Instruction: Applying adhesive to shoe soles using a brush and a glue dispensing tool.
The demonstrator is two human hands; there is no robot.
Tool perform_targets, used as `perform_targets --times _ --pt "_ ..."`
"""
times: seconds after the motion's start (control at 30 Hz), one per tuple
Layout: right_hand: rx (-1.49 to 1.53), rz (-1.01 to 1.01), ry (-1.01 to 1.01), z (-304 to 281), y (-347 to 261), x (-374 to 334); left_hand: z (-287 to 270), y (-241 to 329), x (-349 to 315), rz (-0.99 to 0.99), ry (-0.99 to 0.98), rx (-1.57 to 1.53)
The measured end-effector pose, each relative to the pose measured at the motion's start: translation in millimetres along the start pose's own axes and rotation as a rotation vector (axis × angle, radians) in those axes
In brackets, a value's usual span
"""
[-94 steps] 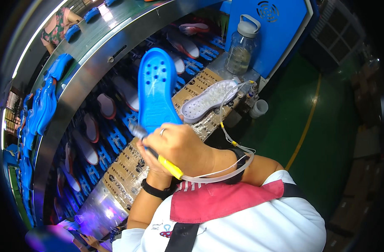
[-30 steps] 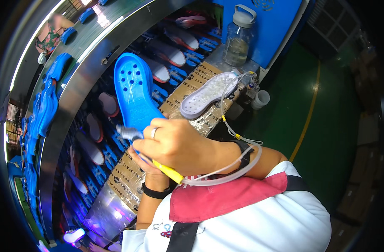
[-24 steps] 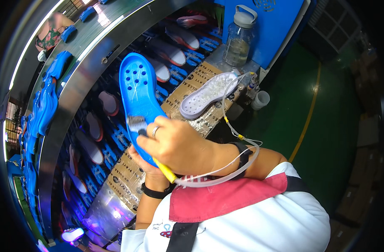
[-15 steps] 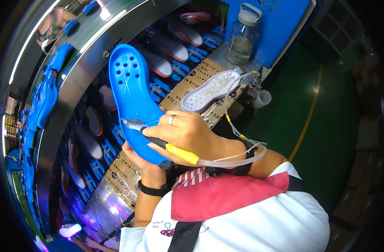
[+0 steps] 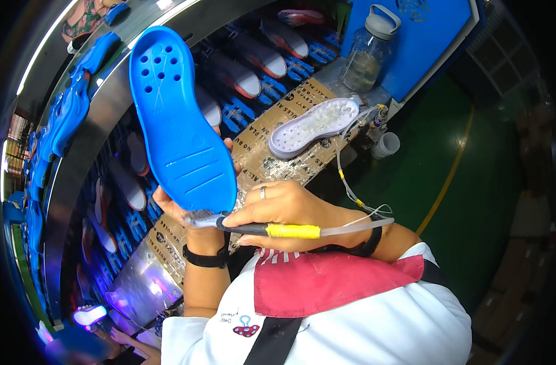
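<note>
My left hand (image 5: 173, 205) is closed around the near end of a blue shoe sole (image 5: 183, 131), with fingertips showing at its right edge. The sole is tilted, its upper face toward me, with round holes at the far end and several straight grooves lower down. Between the fingers of my right hand (image 5: 293, 207) is a brush (image 5: 244, 228) with a dark handle and yellow wrapping. A clear tube runs from its back end. The bristles are just below the sole's near end, close to my left wrist; whether they touch the sole I cannot tell.
Cardboard (image 5: 253, 149) lies beyond my hands, bearing a pale sole (image 5: 287, 135) filled with white bits. A clear bottle (image 5: 363, 61) and a white cup (image 5: 386, 145) stand farther right. Shoes (image 5: 247, 79) line a rack; blue soles (image 5: 71, 121) hang over a left ledge. Another person's hand (image 5: 129, 339) shows lower left.
The blue sole has moved up and left, with its grooved part now uncovered. The brush has come down from the sole's middle to below its near end. Fingertips of my left hand have come into sight.
</note>
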State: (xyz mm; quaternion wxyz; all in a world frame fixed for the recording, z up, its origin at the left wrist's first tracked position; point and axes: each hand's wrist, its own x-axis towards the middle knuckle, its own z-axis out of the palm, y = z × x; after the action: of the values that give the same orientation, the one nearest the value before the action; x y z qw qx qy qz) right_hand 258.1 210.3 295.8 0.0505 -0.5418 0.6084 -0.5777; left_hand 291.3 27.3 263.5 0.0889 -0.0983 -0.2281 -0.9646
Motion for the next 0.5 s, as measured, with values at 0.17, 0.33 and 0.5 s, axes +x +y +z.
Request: perform_targets --times 0.17,0.33,0.5 --pt "0.173 -0.107 0.05 -5 4 -2 2 10 4 0.047 -0.014 0.024" --pt "0.046 -0.038 0.045 2 6 -6 4 12 5 0.069 -0.027 0.119" --pt "0.262 -0.036 -0.001 -5 4 -4 6 18 4 0.067 -0.027 0.139"
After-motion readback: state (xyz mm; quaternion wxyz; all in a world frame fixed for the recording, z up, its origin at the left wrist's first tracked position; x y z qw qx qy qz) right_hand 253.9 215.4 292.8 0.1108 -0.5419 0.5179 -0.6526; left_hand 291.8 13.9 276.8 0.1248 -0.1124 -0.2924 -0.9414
